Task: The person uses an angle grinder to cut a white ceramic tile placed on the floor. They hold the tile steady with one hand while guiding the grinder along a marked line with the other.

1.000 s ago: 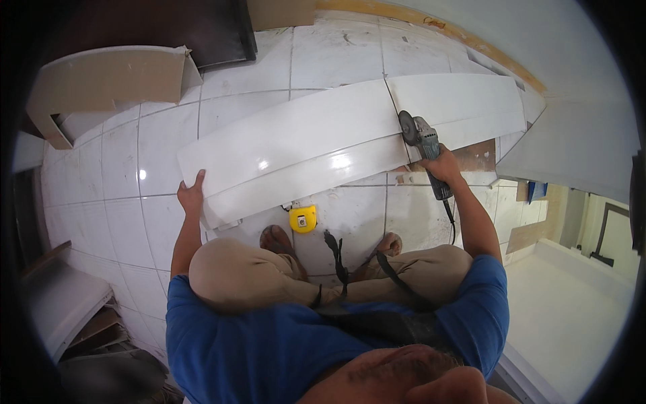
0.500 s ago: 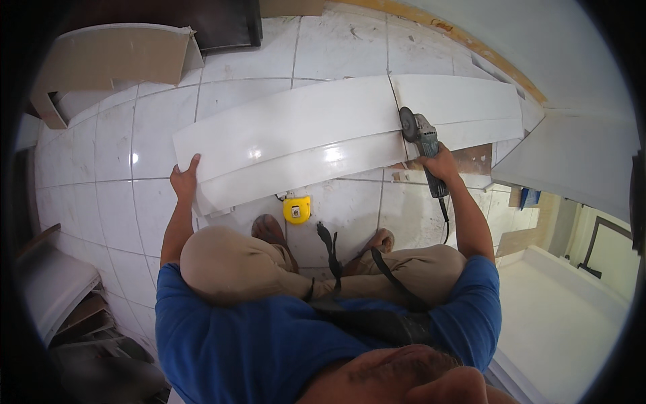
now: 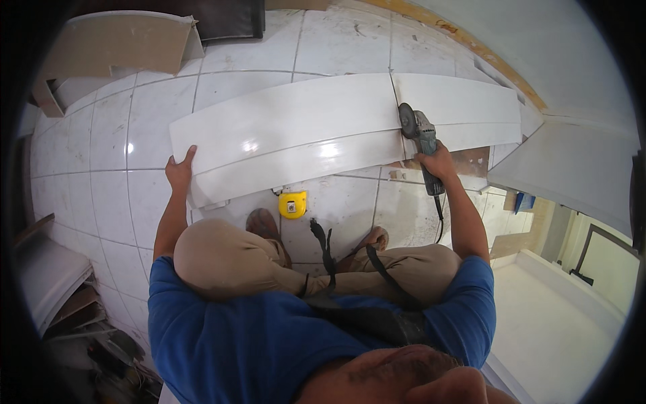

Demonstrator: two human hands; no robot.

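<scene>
Head view: right hand grips grinder, disc best aligned with dark line; left hand on white panel, grip unclear.

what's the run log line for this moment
left hand: at left end of white panel | right hand: gripping grinder | disc: by dark line across panel | yellow tape measure: on tiled floor

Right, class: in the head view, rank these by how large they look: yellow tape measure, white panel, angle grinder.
1. White panel, by far the largest
2. Angle grinder, partly covered by the right hand
3. Yellow tape measure
</scene>
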